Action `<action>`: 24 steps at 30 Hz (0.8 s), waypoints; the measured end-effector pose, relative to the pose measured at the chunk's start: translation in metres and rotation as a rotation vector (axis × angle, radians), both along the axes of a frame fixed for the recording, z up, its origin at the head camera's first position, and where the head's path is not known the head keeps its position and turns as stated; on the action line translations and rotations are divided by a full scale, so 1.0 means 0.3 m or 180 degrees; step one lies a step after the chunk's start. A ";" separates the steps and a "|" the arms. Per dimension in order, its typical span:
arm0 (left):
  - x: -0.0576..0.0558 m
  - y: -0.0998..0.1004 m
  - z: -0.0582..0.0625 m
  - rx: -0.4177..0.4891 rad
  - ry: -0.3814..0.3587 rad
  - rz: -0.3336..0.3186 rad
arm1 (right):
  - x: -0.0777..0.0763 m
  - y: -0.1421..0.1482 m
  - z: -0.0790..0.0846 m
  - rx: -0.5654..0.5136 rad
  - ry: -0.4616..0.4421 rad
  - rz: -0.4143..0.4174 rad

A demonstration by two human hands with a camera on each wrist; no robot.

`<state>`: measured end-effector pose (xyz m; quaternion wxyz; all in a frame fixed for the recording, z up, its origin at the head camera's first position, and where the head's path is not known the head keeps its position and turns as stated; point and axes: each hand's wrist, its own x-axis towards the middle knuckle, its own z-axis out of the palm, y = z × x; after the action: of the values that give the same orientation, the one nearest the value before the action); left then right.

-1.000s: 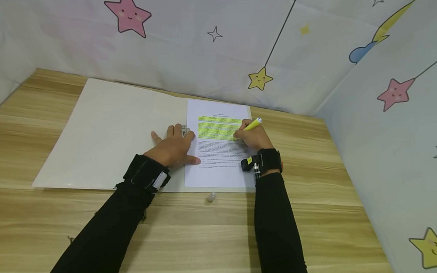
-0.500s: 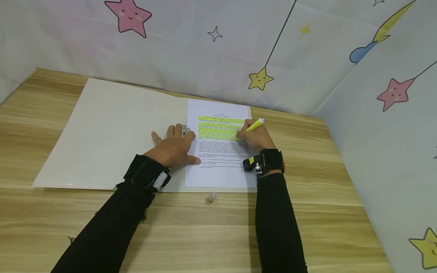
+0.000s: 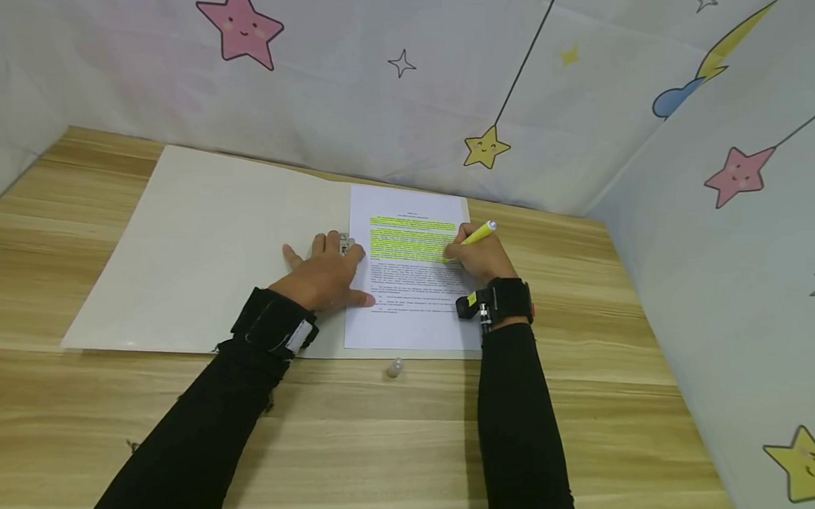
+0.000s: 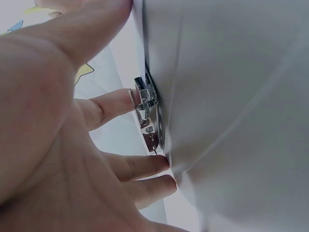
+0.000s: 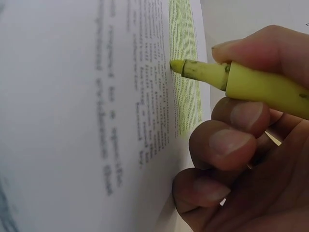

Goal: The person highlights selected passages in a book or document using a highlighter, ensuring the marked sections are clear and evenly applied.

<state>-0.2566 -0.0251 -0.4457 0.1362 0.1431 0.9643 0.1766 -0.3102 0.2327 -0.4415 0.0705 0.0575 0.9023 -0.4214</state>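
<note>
A printed sheet (image 3: 410, 331) lies on the right side of an opened white folder (image 3: 198, 239), its upper text block marked bright yellow. My right hand (image 3: 483, 258) grips a yellow highlighter (image 5: 270, 89) between thumb and fingers; its tip meets the lower edge of the yellow lines in the right wrist view. My left hand (image 3: 322, 278) rests with spread fingers at the sheet's left edge, thumb on the paper. Beside those fingers sits the folder's metal clip (image 4: 146, 108), partly covered by the hand in the head view.
A small pale cap-like piece (image 3: 394, 368) lies on the wooden table (image 3: 374, 450) just in front of the folder. Behind the table and along its right side hang white cloth walls (image 3: 348, 99) printed with stars.
My right hand has slid a little to the right along the text with the highlighter, and the yellow marking follows it. The left hand has stayed put.
</note>
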 end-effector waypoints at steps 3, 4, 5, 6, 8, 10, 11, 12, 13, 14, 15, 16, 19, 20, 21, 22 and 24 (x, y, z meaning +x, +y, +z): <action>0.001 0.001 0.002 -0.0010 -0.0004 0.0003 | 0.002 0.001 0.003 -0.0026 -0.0012 -0.0017; 0.001 0.001 0.002 -0.0018 -0.0007 0.0004 | 0.002 0.002 0.002 -0.0025 -0.0015 -0.0023; 0.001 0.001 0.003 -0.0024 -0.0007 0.0003 | 0.002 0.003 0.002 -0.0039 -0.0023 -0.0025; 0.001 0.001 0.003 -0.0026 -0.0010 0.0003 | 0.001 0.004 0.001 -0.0026 -0.0025 -0.0024; 0.001 0.002 0.003 -0.0029 -0.0014 0.0001 | 0.001 0.008 0.001 -0.0029 -0.0047 -0.0039; 0.001 0.002 0.004 -0.0026 -0.0022 0.0004 | 0.002 0.013 0.002 -0.0014 -0.0060 -0.0043; 0.001 0.003 0.004 -0.0021 -0.0025 0.0006 | 0.002 0.015 0.003 -0.0010 -0.0069 -0.0043; 0.001 0.003 0.005 -0.0019 -0.0026 0.0007 | 0.002 0.017 0.004 0.0011 -0.0072 -0.0043; 0.001 0.003 0.005 -0.0017 -0.0027 0.0008 | 0.003 0.019 0.006 0.0011 -0.0079 -0.0050; 0.002 0.003 0.005 -0.0017 -0.0027 0.0009 | 0.003 0.019 0.007 0.0036 -0.0077 -0.0047; 0.002 0.003 0.006 -0.0020 -0.0026 0.0007 | 0.003 0.020 0.008 0.0059 -0.0072 -0.0041; 0.002 0.003 0.006 -0.0018 -0.0027 0.0007 | 0.004 0.020 0.009 0.0083 -0.0073 -0.0040; 0.003 0.002 0.008 -0.0021 -0.0026 0.0002 | 0.004 0.021 0.011 0.0140 -0.0094 -0.0035; 0.004 0.002 0.009 -0.0024 -0.0026 0.0000 | 0.004 0.021 0.011 0.0143 -0.0112 -0.0039; 0.004 0.002 0.010 -0.0026 -0.0030 0.0001 | 0.004 0.022 0.012 0.0139 -0.0127 -0.0038; 0.004 0.001 0.011 -0.0028 -0.0032 0.0001 | 0.003 0.023 0.012 0.0138 -0.0136 -0.0040; 0.004 0.001 0.012 -0.0024 -0.0036 0.0002 | 0.003 0.027 0.013 0.0134 -0.0152 -0.0033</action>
<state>-0.2553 -0.0247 -0.4423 0.1422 0.1412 0.9642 0.1738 -0.3094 0.2408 -0.4377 0.0887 0.0737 0.9087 -0.4011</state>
